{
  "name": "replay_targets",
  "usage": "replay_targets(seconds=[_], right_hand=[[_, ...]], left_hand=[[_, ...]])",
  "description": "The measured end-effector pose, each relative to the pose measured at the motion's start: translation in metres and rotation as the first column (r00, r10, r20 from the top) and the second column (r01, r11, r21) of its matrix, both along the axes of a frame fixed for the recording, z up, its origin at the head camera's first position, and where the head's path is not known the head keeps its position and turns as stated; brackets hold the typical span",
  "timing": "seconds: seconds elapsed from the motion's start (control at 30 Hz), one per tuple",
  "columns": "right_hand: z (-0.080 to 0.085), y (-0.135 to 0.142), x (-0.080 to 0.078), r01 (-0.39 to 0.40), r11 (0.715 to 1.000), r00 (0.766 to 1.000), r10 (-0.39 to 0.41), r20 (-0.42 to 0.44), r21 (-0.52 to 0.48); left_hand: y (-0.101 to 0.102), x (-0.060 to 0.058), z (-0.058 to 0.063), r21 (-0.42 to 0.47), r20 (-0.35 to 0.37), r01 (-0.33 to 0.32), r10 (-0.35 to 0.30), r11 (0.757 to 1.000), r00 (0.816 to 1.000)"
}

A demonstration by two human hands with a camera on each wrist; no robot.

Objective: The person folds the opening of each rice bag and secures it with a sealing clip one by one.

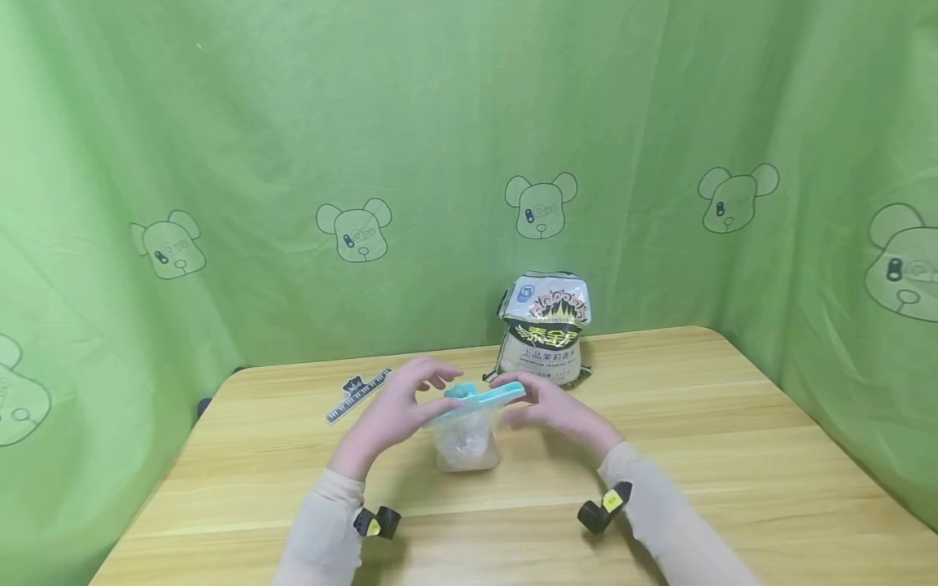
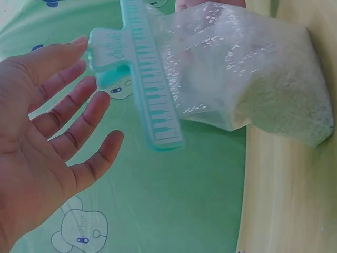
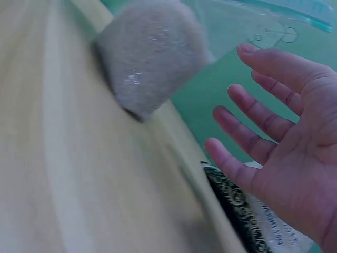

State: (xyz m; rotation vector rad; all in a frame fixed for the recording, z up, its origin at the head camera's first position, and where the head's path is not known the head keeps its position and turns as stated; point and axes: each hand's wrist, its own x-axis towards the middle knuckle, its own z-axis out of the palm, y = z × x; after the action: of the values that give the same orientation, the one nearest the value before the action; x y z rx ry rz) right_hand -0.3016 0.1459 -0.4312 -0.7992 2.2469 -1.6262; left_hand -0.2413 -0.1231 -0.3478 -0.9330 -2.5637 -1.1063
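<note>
A clear plastic bag [image 1: 466, 443] with pale rice-like grains in its lower part stands on the table between my hands. Across its top sits a turquoise clip [image 2: 152, 79] with a piano-key pattern. My left hand [image 1: 403, 399] is beside the clip's handle, its fingers loosely spread; in the left wrist view [image 2: 42, 121] the thumb tip is very near the handle, and I cannot tell whether they touch. Around the clip's other end is my right hand [image 1: 550, 407], with fingers apart and nothing in the palm in the right wrist view.
A printed rice bag [image 1: 545, 354] stands upright at the back of the wooden table [image 1: 703, 480]. To the left lies a black clip [image 1: 358, 395] with a piano-key pattern. A green curtain [image 1: 440, 309] with bear-head outlines hangs behind the table.
</note>
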Motion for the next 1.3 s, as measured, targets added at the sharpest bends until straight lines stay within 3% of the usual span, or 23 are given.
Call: replay_targets(seconds=[0.13, 0.53, 0.8, 0.9, 0.97, 1.03, 1.2, 1.3], right_hand=[[0.009, 0.007, -0.001, 0.043, 0.999, 0.999, -0.042, 0.035, -0.019], [0.036, 0.037, -0.003, 0.172, 0.98, 0.984, -0.175, -0.021, -0.099], [0.051, 0.051, -0.001, 0.27, 0.954, 0.961, -0.276, -0.023, -0.132], [0.054, 0.056, -0.001, 0.327, 0.932, 0.941, -0.336, -0.034, -0.153], [0.054, 0.059, -0.002, 0.384, 0.902, 0.917, -0.397, -0.03, -0.197], [0.054, 0.061, -0.004, 0.461, 0.849, 0.878, -0.479, -0.006, -0.257], [0.055, 0.063, -0.013, 0.632, 0.662, 0.747, -0.658, 0.091, -0.402], [0.056, 0.061, -0.021, 0.704, 0.587, 0.67, -0.735, 0.1, -0.401]], left_hand=[[-0.004, 0.002, 0.005, 0.008, 0.003, -0.022, 0.022, 1.0, 1.0], [-0.007, 0.013, 0.018, 0.076, -0.064, -0.107, 0.111, 0.991, 0.992], [0.013, 0.025, 0.026, 0.203, -0.14, -0.108, 0.138, 0.973, 0.981], [0.026, 0.027, 0.026, 0.232, -0.149, -0.105, 0.142, 0.967, 0.979], [0.035, 0.027, 0.028, 0.259, -0.133, -0.106, 0.144, 0.96, 0.981], [0.045, 0.026, 0.03, 0.298, -0.105, -0.1, 0.137, 0.949, 0.985], [0.07, 0.024, 0.038, 0.408, 0.01, -0.097, 0.102, 0.908, 0.995], [0.084, 0.022, 0.044, 0.474, 0.08, -0.124, 0.097, 0.872, 0.992]])
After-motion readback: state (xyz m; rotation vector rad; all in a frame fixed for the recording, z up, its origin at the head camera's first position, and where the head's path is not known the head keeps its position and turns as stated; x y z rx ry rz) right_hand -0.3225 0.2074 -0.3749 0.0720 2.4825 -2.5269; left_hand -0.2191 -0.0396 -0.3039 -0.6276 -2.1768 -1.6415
